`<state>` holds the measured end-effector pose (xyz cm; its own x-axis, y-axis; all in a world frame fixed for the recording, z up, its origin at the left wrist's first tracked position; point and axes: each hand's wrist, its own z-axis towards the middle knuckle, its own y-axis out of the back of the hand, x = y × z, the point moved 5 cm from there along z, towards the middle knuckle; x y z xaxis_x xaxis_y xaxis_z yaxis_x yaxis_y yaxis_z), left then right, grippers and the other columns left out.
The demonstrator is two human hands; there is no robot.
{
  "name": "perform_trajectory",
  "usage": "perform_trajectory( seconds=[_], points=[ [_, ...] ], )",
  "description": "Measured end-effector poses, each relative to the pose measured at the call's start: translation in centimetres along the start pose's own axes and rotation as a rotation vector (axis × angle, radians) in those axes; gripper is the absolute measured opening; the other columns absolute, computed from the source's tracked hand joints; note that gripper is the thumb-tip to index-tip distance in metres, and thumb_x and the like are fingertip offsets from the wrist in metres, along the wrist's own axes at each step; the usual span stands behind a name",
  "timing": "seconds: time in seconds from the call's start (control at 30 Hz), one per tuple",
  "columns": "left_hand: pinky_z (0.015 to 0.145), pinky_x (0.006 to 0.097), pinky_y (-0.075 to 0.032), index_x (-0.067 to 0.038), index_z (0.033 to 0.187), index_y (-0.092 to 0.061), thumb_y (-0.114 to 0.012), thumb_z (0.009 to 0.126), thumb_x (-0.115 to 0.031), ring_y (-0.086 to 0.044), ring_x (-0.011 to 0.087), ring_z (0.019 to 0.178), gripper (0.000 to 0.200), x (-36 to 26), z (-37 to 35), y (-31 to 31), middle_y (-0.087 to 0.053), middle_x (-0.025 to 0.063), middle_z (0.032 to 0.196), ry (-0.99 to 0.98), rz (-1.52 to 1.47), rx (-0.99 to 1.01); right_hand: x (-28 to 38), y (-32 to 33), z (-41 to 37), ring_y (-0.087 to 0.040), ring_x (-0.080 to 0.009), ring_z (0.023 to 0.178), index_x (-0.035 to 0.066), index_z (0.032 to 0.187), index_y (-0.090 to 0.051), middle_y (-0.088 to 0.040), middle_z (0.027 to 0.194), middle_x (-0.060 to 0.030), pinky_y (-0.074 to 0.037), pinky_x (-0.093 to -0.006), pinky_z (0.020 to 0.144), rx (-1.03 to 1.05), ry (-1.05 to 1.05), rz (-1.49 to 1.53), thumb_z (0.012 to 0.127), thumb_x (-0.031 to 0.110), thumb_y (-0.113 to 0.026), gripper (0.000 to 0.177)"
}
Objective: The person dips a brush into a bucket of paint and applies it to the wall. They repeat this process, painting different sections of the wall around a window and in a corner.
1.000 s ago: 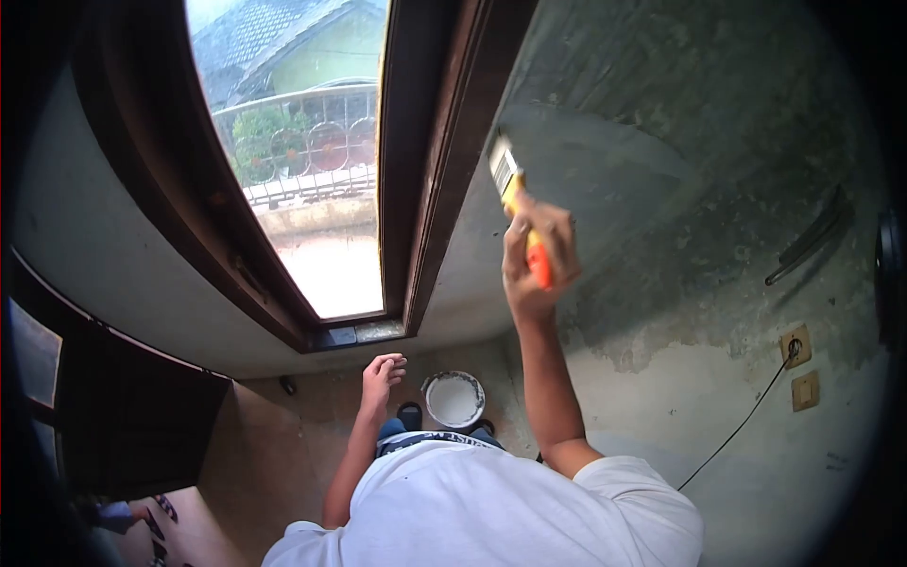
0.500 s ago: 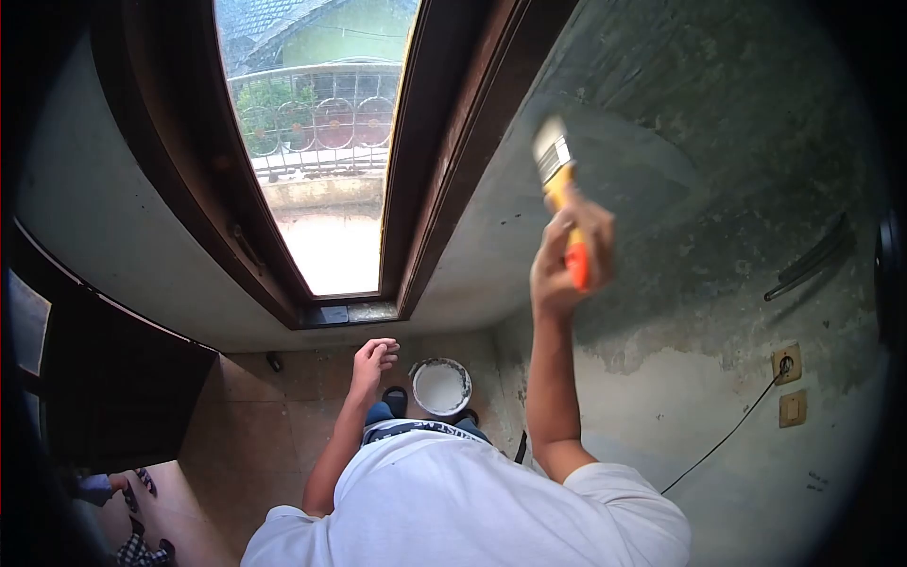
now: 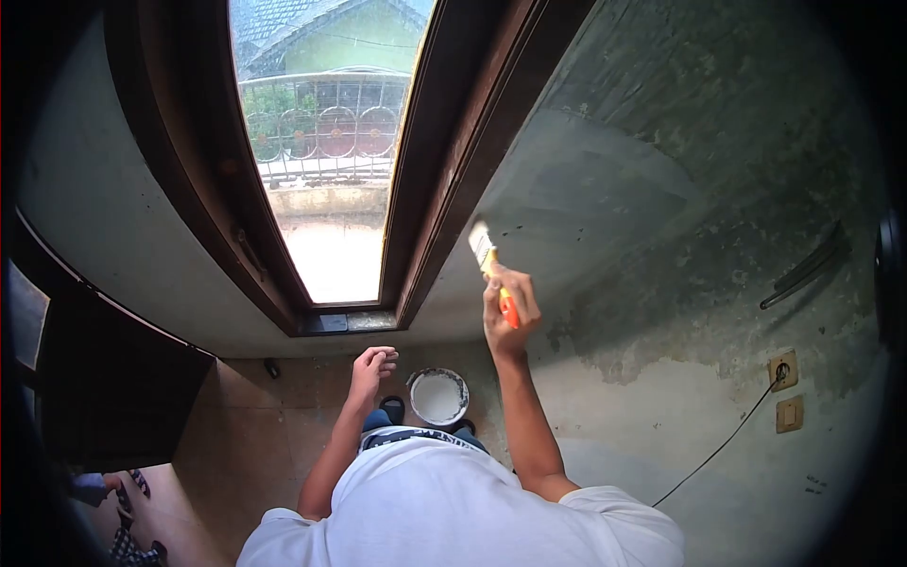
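My right hand (image 3: 511, 300) is closed round the yellow and orange handle of a paintbrush (image 3: 489, 262). The pale bristles point up and to the left, over the wall (image 3: 557, 255) just right of the dark window frame (image 3: 460, 194); whether they touch it I cannot tell. Lower down, my left hand (image 3: 372, 370) hangs in front of my body with its fingers curled together, and no object shows in it. Beside it on the floor stands a round bucket (image 3: 439, 397) with whitish contents.
A socket (image 3: 783, 369) with a plugged-in cable (image 3: 713, 454) and a switch (image 3: 790, 414) are on the right wall. A dark bracket (image 3: 803, 269) sticks out above them. Another person's legs and hand (image 3: 123, 496) show at the lower left, near a dark panel (image 3: 123, 397).
My right hand has moved down and to the left with the paintbrush, closer to the window frame. My left hand has hardly moved.
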<state>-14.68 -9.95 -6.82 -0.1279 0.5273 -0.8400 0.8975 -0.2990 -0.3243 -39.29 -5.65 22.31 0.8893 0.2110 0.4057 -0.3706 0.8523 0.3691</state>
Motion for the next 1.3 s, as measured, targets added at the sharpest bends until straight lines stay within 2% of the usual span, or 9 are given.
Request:
perform_trajectory(
  seconds=[0.2, 0.53, 0.67, 0.8, 0.93, 1.0, 1.1, 1.17, 1.3],
  points=[
    [0.088, 0.0293, -0.057, -0.007, 0.127, -0.075, -0.055, 0.115, -0.017, -0.073, 0.0136, 0.098, 0.026, -0.4, -0.3, -1.0, -0.080, 0.0081, 0.121, -0.001, 0.037, 0.017, 3.1, 2.9, 7.2, -0.077, -0.0280, 0.096, 0.004, 0.125, -0.078, -0.074, 0.111, -0.0135, -0.064, -0.0390, 0.084, -0.231, 0.129, 0.021, 0.102, 0.000, -0.071, 0.024],
    [0.084, 0.0281, -0.056, -0.008, 0.128, -0.075, -0.054, 0.116, -0.017, -0.073, 0.0132, 0.096, 0.026, -0.1, 0.7, -1.4, -0.080, 0.0088, 0.121, -0.007, 0.036, 0.074, 0.0, 4.6, 3.0, -0.078, -0.0259, 0.094, 0.004, 0.127, -0.078, -0.074, 0.111, -0.0131, -0.064, -0.0384, 0.082, -0.114, 0.023, 0.024, 0.106, 0.005, -0.071, 0.022],
    [0.083, 0.0283, -0.057, -0.006, 0.128, -0.075, -0.056, 0.116, -0.019, -0.073, 0.0128, 0.094, 0.026, -1.1, 1.0, -2.2, -0.080, 0.0090, 0.121, -0.002, 0.057, 0.064, 0.7, 9.9, 11.0, -0.080, -0.0230, 0.098, -0.006, 0.130, -0.075, -0.075, 0.111, -0.0142, -0.068, -0.0335, 0.083, -0.406, -0.159, 0.387, 0.111, 0.009, -0.067, 0.025],
    [0.084, 0.0280, -0.057, -0.006, 0.128, -0.075, -0.056, 0.116, -0.020, -0.073, 0.0131, 0.095, 0.026, -1.2, 1.8, -3.9, -0.080, 0.0093, 0.121, -0.013, 0.077, 0.099, 0.5, 8.1, 14.7, -0.080, -0.0218, 0.097, -0.008, 0.128, -0.076, -0.076, 0.113, -0.0139, -0.068, -0.0308, 0.082, -0.185, -0.117, 0.588, 0.112, 0.010, -0.067, 0.025],
    [0.085, 0.0291, -0.057, -0.007, 0.128, -0.075, -0.057, 0.116, -0.021, -0.073, 0.0139, 0.096, 0.026, -1.6, 2.0, -6.3, -0.080, 0.0087, 0.121, -0.029, 0.075, 0.160, -8.1, 11.3, 13.9, -0.080, -0.0203, 0.095, -0.008, 0.120, -0.077, -0.080, 0.104, -0.0127, -0.067, -0.0327, 0.083, -0.314, -0.296, 0.212, 0.112, 0.016, -0.069, 0.026],
    [0.086, 0.0287, -0.057, -0.006, 0.128, -0.075, -0.057, 0.116, -0.021, -0.073, 0.0137, 0.096, 0.026, -1.9, 1.6, -6.9, -0.080, 0.0087, 0.121, -0.037, 0.088, 0.155, -12.4, 13.8, 14.2, -0.080, -0.0180, 0.091, -0.008, 0.115, -0.077, -0.080, 0.102, -0.0121, -0.066, -0.0320, 0.080, -0.587, -0.242, 0.406, 0.111, 0.015, -0.069, 0.025],
    [0.087, 0.0297, -0.057, -0.006, 0.129, -0.075, -0.056, 0.116, -0.022, -0.074, 0.0149, 0.097, 0.027, -2.1, 0.8, -6.9, -0.080, 0.0091, 0.122, -0.057, 0.095, 0.154, -16.8, 19.2, 14.6, -0.080, -0.0220, 0.099, -0.012, 0.122, -0.075, -0.080, 0.110, -0.0149, -0.067, -0.0344, 0.088, -0.644, -0.250, 0.323, 0.111, 0.012, -0.069, 0.027],
    [0.088, 0.0301, -0.057, -0.006, 0.129, -0.075, -0.057, 0.116, -0.022, -0.075, 0.0155, 0.098, 0.027, -2.3, 0.2, -6.3, -0.080, 0.0094, 0.122, -0.070, 0.100, 0.121, -18.3, 22.7, 15.0, -0.080, -0.0237, 0.103, -0.013, 0.122, -0.074, -0.080, 0.108, -0.0164, -0.067, -0.0362, 0.089, -0.753, -0.133, -0.117, 0.111, 0.009, -0.068, 0.026],
    [0.087, 0.0318, -0.059, -0.007, 0.128, -0.075, -0.058, 0.115, -0.021, -0.076, 0.0169, 0.098, 0.026, -0.9, -0.7, -4.3, -0.081, 0.0101, 0.122, -0.049, 0.083, 0.004, -19.9, 24.8, 15.3, -0.080, -0.0218, 0.099, -0.010, 0.117, -0.075, -0.080, 0.104, -0.0142, -0.065, -0.0369, 0.083, -0.835, -0.172, -0.137, 0.107, 0.006, -0.070, 0.019]
  ],
)
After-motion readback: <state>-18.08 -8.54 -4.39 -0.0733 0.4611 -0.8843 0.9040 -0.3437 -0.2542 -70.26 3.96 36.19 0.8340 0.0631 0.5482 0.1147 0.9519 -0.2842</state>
